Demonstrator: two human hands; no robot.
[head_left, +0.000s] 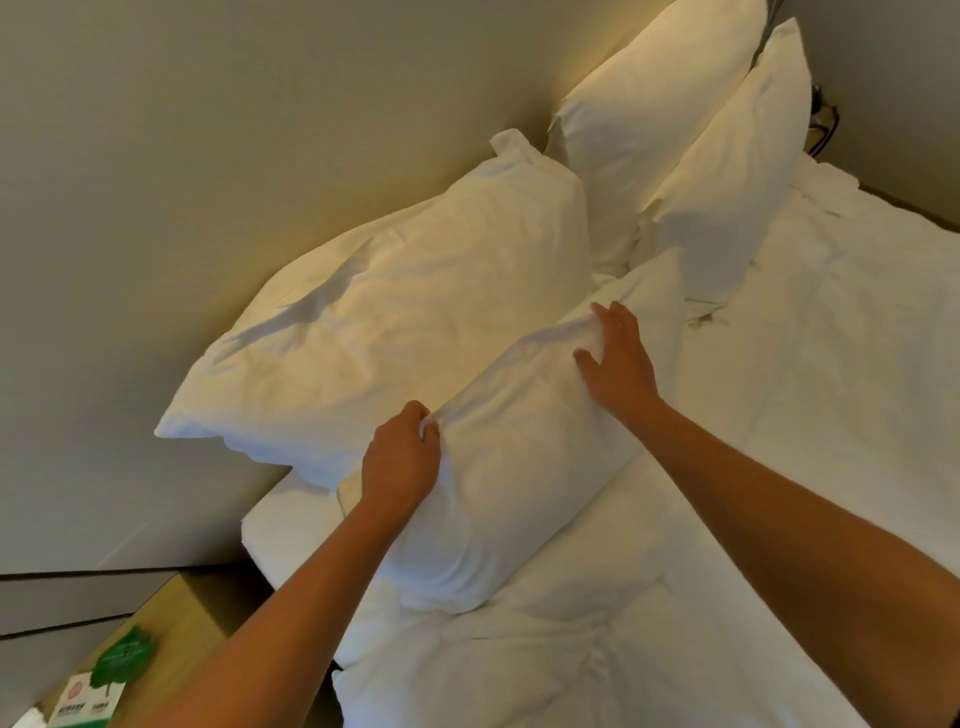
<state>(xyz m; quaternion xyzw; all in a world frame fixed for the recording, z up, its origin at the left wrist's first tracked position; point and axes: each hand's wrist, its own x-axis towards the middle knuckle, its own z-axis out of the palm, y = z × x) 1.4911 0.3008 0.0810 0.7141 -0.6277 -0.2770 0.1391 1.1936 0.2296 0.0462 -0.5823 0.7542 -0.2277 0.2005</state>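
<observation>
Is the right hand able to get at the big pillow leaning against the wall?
Probably yes: the right hand lies open on the front pillow, gripping nothing, and the big pillow stands directly behind it with nothing in between.

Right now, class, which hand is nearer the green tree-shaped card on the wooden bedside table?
Left. The left hand grips the front white pillow, up and right of the green tree-shaped card; the right hand rests farther along that pillow, farther off.
</observation>
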